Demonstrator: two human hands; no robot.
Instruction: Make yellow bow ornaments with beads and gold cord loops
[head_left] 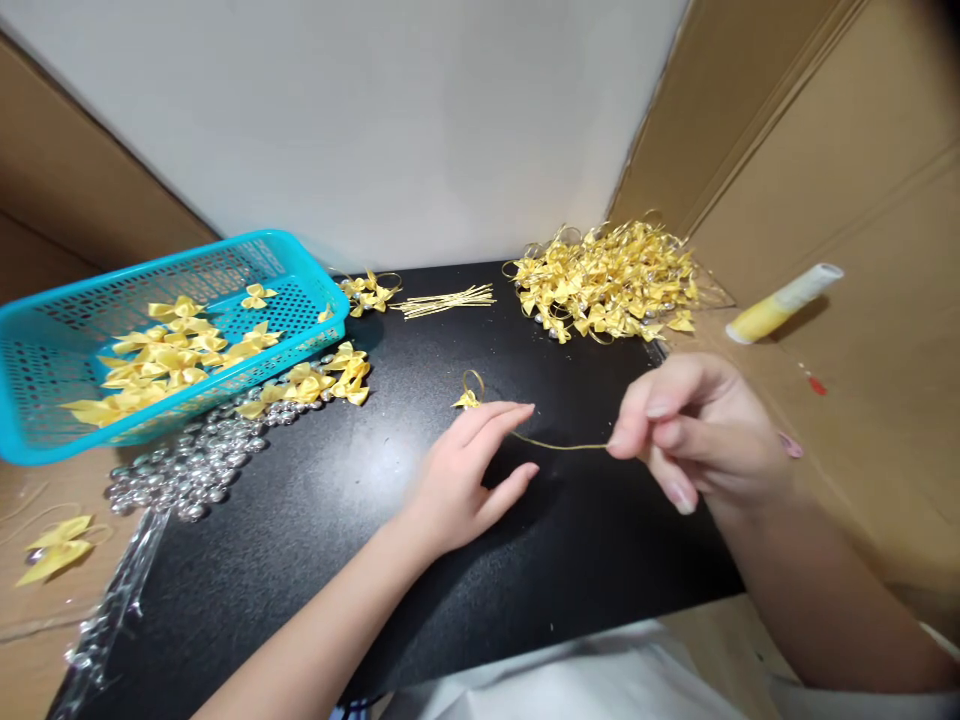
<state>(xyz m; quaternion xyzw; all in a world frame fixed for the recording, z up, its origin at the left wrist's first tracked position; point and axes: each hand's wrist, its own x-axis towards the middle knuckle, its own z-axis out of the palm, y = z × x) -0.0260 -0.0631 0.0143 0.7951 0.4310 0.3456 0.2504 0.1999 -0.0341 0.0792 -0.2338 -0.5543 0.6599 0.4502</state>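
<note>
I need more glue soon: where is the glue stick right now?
The glue stick lies on the cardboard at far right, just right of the pile of finished bows, beyond the right hand.

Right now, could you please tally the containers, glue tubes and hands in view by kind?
Blue basket: 1
Glue tube: 1
Hands: 2, the left hand and the right hand, which pinches a gold cord
Total: 4

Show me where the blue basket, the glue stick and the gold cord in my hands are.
blue basket [311, 262], head view, bare far right rim.
glue stick [780, 303], head view, middle of the tube.
gold cord [562, 447], head view, the stretch between the two hands.
</note>
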